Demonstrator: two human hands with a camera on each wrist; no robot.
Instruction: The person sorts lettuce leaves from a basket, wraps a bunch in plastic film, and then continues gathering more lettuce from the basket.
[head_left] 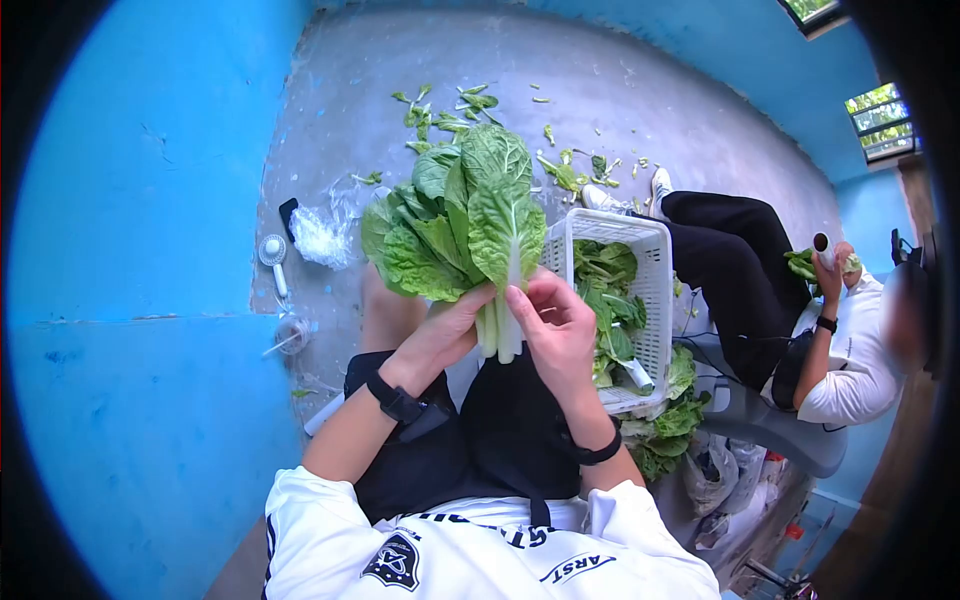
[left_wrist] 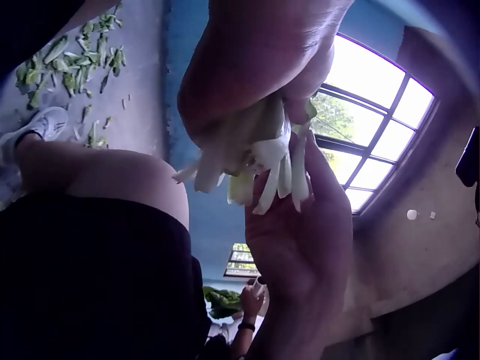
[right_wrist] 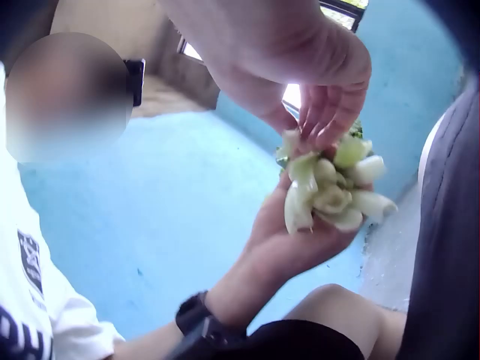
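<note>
A bunch of leafy greens with broad leaves and pale stalks is held up over the person's lap in the head view. The left hand grips the bunch around its stalks from the left. From the other side, the right hand pinches a white stalk with thumb and fingertips. Seen end-on in the right wrist view, the cut white stalk ends fan out over the left palm, with the right fingers at their upper edge. Part of the left fingers is hidden behind the leaves.
A white plastic basket of greens stands to the right, with loose greens beside it. Leaf scraps litter the floor ahead. At left lie a small fan, a phone and clear plastic. Another person sits at right.
</note>
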